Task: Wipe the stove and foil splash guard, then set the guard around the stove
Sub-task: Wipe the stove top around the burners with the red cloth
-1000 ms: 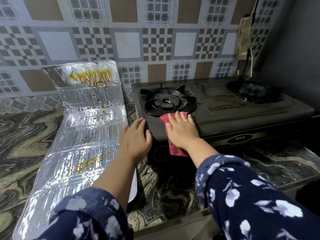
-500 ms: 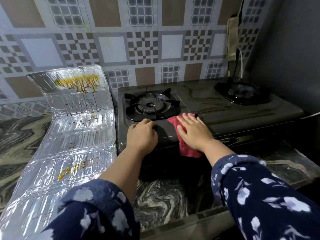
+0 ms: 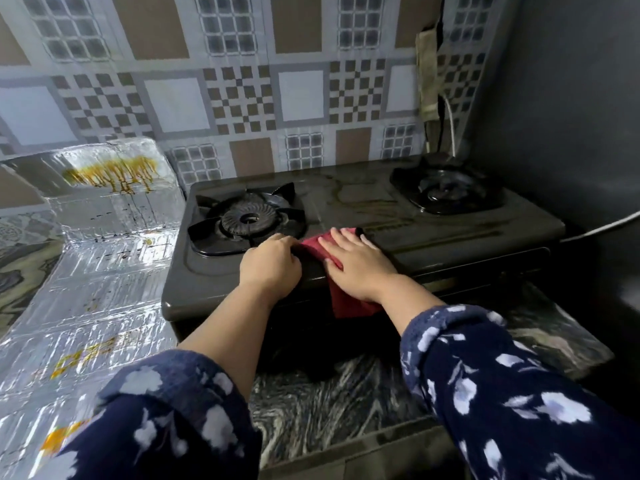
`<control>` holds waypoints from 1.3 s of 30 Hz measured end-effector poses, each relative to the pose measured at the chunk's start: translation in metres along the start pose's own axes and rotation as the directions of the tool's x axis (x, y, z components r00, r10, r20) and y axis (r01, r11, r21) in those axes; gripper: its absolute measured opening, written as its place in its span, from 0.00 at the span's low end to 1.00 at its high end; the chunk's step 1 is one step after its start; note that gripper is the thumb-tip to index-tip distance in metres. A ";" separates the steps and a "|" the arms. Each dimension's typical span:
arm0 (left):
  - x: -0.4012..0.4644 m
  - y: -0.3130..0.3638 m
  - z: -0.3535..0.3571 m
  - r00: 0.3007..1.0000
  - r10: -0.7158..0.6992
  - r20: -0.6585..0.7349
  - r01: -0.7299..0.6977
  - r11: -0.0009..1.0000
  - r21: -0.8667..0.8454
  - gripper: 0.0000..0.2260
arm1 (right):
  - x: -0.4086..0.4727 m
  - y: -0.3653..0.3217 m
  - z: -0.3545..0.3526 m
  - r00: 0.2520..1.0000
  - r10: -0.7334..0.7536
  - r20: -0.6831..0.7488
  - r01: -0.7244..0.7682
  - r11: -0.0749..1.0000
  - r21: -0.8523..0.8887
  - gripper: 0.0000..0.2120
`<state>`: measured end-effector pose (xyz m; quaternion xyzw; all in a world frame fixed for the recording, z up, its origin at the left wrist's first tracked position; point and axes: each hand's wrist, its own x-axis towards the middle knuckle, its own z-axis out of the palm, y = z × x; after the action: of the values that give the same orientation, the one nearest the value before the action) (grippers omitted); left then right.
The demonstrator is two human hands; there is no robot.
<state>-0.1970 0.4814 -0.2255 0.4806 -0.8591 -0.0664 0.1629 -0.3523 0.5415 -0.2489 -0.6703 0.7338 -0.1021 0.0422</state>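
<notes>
Right hand (image 3: 360, 263) lies flat, fingers straight, pressing the red cloth (image 3: 349, 299) on the stove (image 3: 450, 233) front edge, now further right between the burners. Left hand (image 3: 272, 265) has come off the counter onto the stove, fingers curled at the cloth's edge; actual grip unclear. Foil guard (image 3: 93, 271) lies unwiped, flat at left.

Dim, cool indoor light, brightest at left. Strong white glare across the foil splash guard (image 3: 104, 258), washing out its ribbing. Deep shadow over the right wall and under the stove (image 3: 346, 216) front. Soft sheen on the stove top. Wide-angle bending of wall tiles toward the edges. Motion blur at the lower left corner; sleeves soft.
</notes>
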 end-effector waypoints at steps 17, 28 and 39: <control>0.025 0.058 0.018 1.000 -0.005 -0.005 0.005 1.000 0.008 0.15 | 0.015 0.047 -0.015 0.998 0.015 0.054 -0.017 0.999 0.033 0.23; 0.057 0.169 0.047 0.948 0.252 0.193 -0.256 0.967 -0.002 0.20 | -0.045 0.184 -0.041 0.919 0.393 -0.035 -0.394 0.919 -0.029 0.27; 0.112 0.172 0.065 0.949 0.259 0.181 -0.274 0.960 0.062 0.17 | -0.026 0.283 -0.067 0.696 0.716 -0.055 -0.718 0.695 -0.037 0.29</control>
<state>-0.4121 0.4748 -0.2161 0.3593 -0.9290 -0.0475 0.0750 -0.6391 0.5968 -0.2443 -0.3303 0.9402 -0.0695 0.0466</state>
